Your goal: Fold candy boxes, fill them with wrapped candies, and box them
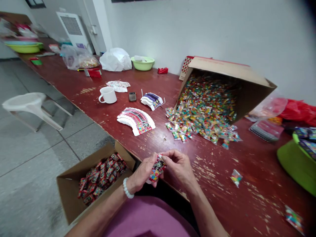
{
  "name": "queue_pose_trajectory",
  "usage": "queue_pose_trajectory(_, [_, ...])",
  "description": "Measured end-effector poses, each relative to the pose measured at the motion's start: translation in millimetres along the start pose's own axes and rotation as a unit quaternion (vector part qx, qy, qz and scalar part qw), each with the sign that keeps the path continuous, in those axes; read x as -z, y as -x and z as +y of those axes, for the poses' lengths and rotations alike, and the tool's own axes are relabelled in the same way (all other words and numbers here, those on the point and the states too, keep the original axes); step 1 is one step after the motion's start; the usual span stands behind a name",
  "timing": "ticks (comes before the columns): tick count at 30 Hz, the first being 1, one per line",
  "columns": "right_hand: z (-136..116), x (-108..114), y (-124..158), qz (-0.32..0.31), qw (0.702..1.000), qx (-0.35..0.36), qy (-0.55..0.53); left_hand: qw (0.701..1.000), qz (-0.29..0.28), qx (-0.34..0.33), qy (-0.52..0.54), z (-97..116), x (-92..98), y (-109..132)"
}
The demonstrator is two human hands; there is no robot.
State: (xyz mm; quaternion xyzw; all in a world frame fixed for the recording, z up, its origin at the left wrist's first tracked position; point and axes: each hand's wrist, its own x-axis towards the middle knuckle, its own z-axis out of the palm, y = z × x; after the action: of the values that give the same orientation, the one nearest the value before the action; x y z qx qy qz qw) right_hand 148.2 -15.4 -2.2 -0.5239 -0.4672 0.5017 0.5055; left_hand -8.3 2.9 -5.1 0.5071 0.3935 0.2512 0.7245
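Nearest me, btm ctr, I've got the wearer's purple top (150, 217). Just above it, L hand (144, 169) & R hand (179, 164) meet on one small printed carton (157, 170), approx ctr of frame, seen against the front edge of the worktop (224, 187). L fingers grasp it round the side; R thumb & forefinger pinch its white top end. Can't tell from my end what's inside. Pale bead bracelet (127, 188) on L wrist.

Lower L, beside the worktop edge, I see a cardboard box (70, 200) w/ a heap of dark-red printed packs (101, 179). Lower R, 2 loose candy pkts: one (236, 178) nearer ctr, the other (294, 219) by the corner. R edge: green basin (288, 164) w/ dark printed packs in it.

Further up, just L of ctr, a fanned row of red flat cartons (136, 121), then a smaller purple stack (151, 100) behind. R of those, a big carton (229, 65) lies on its side, candy pkts (204, 108) spilling out onto the worktop. White mug (108, 95) & small dark device (132, 96) stand L of the purple stack. White stool (24, 102) on the floor, far L.

Farthest, along the wall: pale-green bowl (143, 65), white bag (116, 60), & a white vented unit (74, 29), upper L.
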Motion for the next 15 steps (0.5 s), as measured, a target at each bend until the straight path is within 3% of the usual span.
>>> queue_pose_trajectory(6, [-0.1,-3.6,4.9,0.025,0.998,0.044,0.04,1.0,-0.006,-0.025,-0.017,-5.3,8.0,-0.9])
queue_pose_trajectory(11, [2.0,-5.7,3.6,0.007,0.997,-0.024,-0.067,0.999,-0.016,-0.026,0.015,-3.5,5.8,0.3])
queue_pose_trajectory(15, [-1.4,-4.4,3.4,-0.021,1.0,-0.01,-0.015,0.998,-0.005,0.008,0.065,-2.8,3.8,1.0])
